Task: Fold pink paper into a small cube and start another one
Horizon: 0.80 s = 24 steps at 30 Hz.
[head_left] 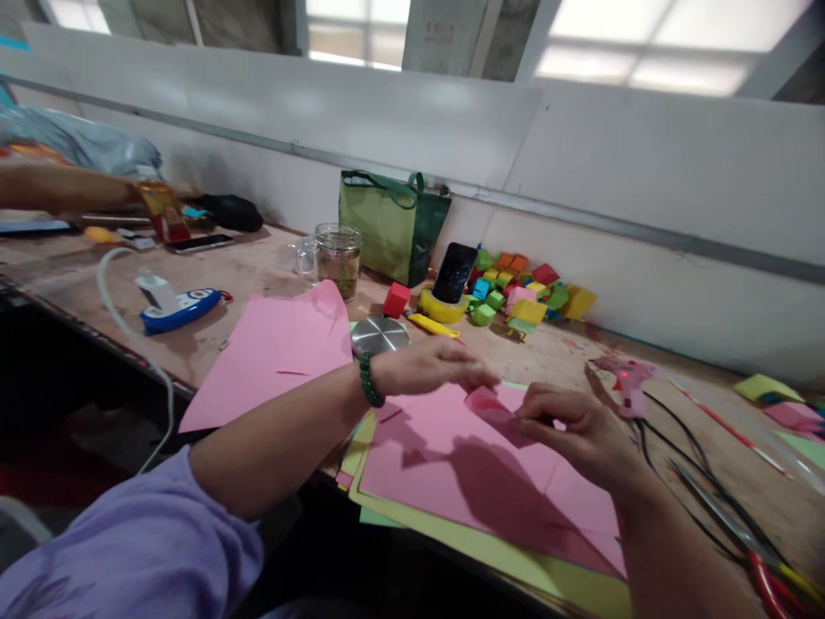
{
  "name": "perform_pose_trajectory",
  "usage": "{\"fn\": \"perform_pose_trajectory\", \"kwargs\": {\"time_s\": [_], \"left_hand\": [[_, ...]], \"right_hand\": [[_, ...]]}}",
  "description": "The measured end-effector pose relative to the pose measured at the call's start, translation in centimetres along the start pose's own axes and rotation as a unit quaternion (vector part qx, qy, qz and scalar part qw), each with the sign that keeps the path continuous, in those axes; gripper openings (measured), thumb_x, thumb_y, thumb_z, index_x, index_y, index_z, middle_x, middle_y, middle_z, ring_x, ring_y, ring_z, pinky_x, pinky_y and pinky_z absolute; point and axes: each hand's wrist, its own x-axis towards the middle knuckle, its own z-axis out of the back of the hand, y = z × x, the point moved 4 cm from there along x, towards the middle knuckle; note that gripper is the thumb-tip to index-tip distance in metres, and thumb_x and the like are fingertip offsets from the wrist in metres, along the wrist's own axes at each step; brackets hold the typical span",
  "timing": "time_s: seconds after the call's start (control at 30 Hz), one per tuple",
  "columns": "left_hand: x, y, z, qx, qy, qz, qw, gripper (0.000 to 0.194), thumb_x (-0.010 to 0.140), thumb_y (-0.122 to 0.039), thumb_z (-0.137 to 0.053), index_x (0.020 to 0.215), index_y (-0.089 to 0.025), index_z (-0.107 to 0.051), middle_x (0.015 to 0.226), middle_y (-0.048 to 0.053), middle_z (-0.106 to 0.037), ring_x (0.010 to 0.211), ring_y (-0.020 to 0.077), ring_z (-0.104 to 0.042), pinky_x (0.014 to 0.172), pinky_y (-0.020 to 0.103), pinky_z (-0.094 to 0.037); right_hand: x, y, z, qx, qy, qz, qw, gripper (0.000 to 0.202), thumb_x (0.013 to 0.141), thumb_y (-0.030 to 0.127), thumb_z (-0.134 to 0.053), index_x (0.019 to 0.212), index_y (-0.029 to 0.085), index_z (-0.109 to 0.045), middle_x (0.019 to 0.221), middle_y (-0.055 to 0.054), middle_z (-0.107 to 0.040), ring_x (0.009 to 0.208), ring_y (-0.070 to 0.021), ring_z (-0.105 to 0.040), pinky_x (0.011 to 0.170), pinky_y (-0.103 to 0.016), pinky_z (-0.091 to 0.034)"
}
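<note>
My right hand (pixel 573 434) is closed in a pinch on the right end of a small curled piece of pink paper (pixel 490 404). My left hand (pixel 435 368), a green bead bracelet at its wrist, reaches over the other end of that piece with its fingers stretched out; whether the fingertips touch it I cannot tell. Beneath both hands lie pink paper sheets (pixel 438 481) on top of yellow and green ones (pixel 516 563). Another large pink sheet (pixel 264 352) spreads to the left, its far corner curled up.
Behind the hands are a round metal disc (pixel 380 334), a yellow cutter (pixel 433 325), a phone (pixel 455 271), several coloured paper cubes (pixel 499 284) and a glass mug (pixel 339 258). A pink glue gun (pixel 628 383) and scissors (pixel 722 507) lie right. Another person's arm (pixel 70 189) reaches in at left.
</note>
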Motion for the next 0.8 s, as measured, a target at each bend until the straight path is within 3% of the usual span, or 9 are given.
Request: {"fn": "perform_pose_trajectory", "kwargs": {"time_s": [0.07, 0.13, 0.2, 0.23, 0.3, 0.37, 0.6, 0.8], "left_hand": [[-0.1, -0.4, 0.6, -0.095, -0.044, -0.022, 0.994, 0.050, 0.090, -0.051, -0.048, 0.116, -0.012, -0.065, 0.113, 0.015, -0.066, 0.099, 0.0195, -0.062, 0.086, 0.032, -0.046], [-0.1, -0.7, 0.4, -0.111, -0.066, -0.055, 0.990, 0.060, 0.079, -0.055, -0.063, 0.124, -0.015, -0.059, 0.121, 0.015, -0.062, 0.102, 0.0206, -0.061, 0.086, 0.032, -0.046], [0.1, -0.8, -0.6, -0.079, -0.078, -0.076, 0.991, 0.071, 0.061, -0.042, -0.083, 0.123, -0.017, -0.060, 0.120, 0.012, -0.063, 0.102, 0.0200, -0.059, 0.085, 0.030, -0.046], [0.1, -0.6, -1.2, -0.070, -0.085, -0.079, 0.991, 0.066, 0.057, -0.035, -0.086, 0.117, -0.016, -0.064, 0.115, 0.011, -0.065, 0.100, 0.0192, -0.059, 0.086, 0.029, -0.045], [0.4, -0.3, -2.4, -0.113, -0.093, -0.083, 0.986, 0.041, 0.066, -0.036, -0.080, 0.098, -0.012, -0.070, 0.095, 0.008, -0.069, 0.088, 0.0162, -0.061, 0.080, 0.028, -0.047], [0.5, 0.2, -3.3, -0.155, -0.110, -0.081, 0.978, 0.032, 0.073, -0.040, -0.073, 0.086, -0.011, -0.071, 0.081, 0.006, -0.068, 0.078, 0.0140, -0.060, 0.075, 0.027, -0.047], [0.5, 0.6, -3.5, -0.142, -0.149, -0.069, 0.976, 0.041, 0.073, -0.049, -0.071, 0.063, -0.010, -0.062, 0.060, 0.000, -0.054, 0.060, 0.0085, -0.049, 0.057, 0.022, -0.039], [0.4, 0.7, -3.5, -0.134, -0.152, -0.084, 0.976, 0.040, 0.072, -0.048, -0.072, 0.061, -0.011, -0.060, 0.060, -0.001, -0.053, 0.061, 0.0081, -0.048, 0.056, 0.021, -0.038]], "right_hand": [[-0.1, -0.2, 0.3, 0.028, -0.049, 0.008, 0.998, 0.016, 0.081, 0.029, -0.068, 0.069, 0.019, -0.072, 0.064, -0.003, -0.062, 0.059, -0.0133, -0.057, 0.053, -0.025, -0.044], [0.0, -0.1, 0.3, 0.052, -0.097, 0.022, 0.994, 0.015, 0.079, 0.028, -0.070, 0.068, 0.019, -0.071, 0.063, -0.003, -0.061, 0.058, -0.0134, -0.056, 0.051, -0.026, -0.043], [0.1, 0.3, -0.1, 0.062, -0.119, 0.033, 0.990, 0.017, 0.079, 0.029, -0.070, 0.065, 0.019, -0.071, 0.060, -0.003, -0.059, 0.057, -0.0137, -0.055, 0.050, -0.026, -0.044], [0.2, 0.6, -0.4, 0.064, -0.123, 0.036, 0.990, 0.019, 0.079, 0.030, -0.070, 0.063, 0.019, -0.071, 0.060, -0.003, -0.059, 0.057, -0.0140, -0.056, 0.050, -0.026, -0.044], [0.4, 1.0, -1.0, 0.063, -0.131, 0.040, 0.989, 0.019, 0.079, 0.029, -0.070, 0.063, 0.019, -0.071, 0.059, -0.004, -0.061, 0.056, -0.0143, -0.056, 0.049, -0.026, -0.046], [0.4, 1.1, -1.3, 0.062, -0.134, 0.043, 0.988, 0.015, 0.079, 0.026, -0.070, 0.065, 0.020, -0.072, 0.058, -0.003, -0.062, 0.055, -0.0140, -0.057, 0.048, -0.025, -0.048], [0.4, 0.8, -1.7, 0.071, -0.107, 0.039, 0.991, 0.012, 0.078, 0.022, -0.070, 0.066, 0.022, -0.073, 0.057, -0.002, -0.063, 0.053, -0.0137, -0.060, 0.045, -0.023, -0.050], [0.4, 0.9, -2.0, 0.071, -0.099, 0.030, 0.992, 0.013, 0.078, 0.023, -0.070, 0.066, 0.021, -0.073, 0.058, -0.002, -0.065, 0.051, -0.0140, -0.062, 0.046, -0.024, -0.052]]}}
